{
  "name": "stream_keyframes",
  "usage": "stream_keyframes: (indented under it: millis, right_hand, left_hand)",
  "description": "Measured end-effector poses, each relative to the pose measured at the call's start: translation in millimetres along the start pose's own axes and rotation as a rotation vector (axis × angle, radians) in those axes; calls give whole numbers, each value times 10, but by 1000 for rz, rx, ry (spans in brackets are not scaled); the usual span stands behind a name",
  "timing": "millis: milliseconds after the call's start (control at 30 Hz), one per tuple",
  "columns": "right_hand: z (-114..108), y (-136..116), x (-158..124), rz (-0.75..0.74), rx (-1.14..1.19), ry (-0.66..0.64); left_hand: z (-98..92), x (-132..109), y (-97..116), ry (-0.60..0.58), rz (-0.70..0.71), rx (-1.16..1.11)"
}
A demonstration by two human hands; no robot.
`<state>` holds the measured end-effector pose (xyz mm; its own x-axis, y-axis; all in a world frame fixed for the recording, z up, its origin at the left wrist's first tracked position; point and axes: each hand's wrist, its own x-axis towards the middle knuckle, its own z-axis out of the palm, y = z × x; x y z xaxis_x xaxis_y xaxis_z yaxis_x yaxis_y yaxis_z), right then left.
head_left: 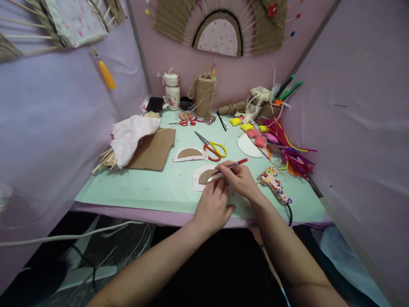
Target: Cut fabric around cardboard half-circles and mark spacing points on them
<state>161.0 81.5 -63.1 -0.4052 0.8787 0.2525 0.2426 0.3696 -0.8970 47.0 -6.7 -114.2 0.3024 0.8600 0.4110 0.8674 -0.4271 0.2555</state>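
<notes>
My right hand [238,179] is closed on a red pen [239,163], whose tip points down to the left over a half-round brown cardboard piece [204,176]. This piece lies on white spotted cloth [195,181] near the table's front edge. My left hand [213,204] rests on the right part of the piece, fingers bent and pressing down; something pale and shiny shows at its fingertips, too small to name. Just behind lies a second half-round piece [190,153] with cloth folded round its edge. Scissors with yellow and orange handles [213,147] lie beside it.
A patterned glue gun [275,184] lies right of my hands, its cord over the front edge. At left are brown cardboard [153,149], spotted cloth [132,136] and sticks. Behind stand a bottle [172,91] and twine [205,96]. Colourful pipe cleaners [295,160] lie at right.
</notes>
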Motion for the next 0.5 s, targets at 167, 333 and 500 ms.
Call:
stream_keyframes:
  millis: [167, 333, 500]
  right_hand:
    - [110, 13, 123, 118, 47, -158]
    - [135, 81, 128, 106, -51, -194]
    - [147, 89, 129, 110, -38, -223]
  left_hand:
    - [-12, 14, 13, -9, -10, 3]
    - [9, 1, 13, -3, -11, 25]
    - [8, 6, 10, -3, -1, 47]
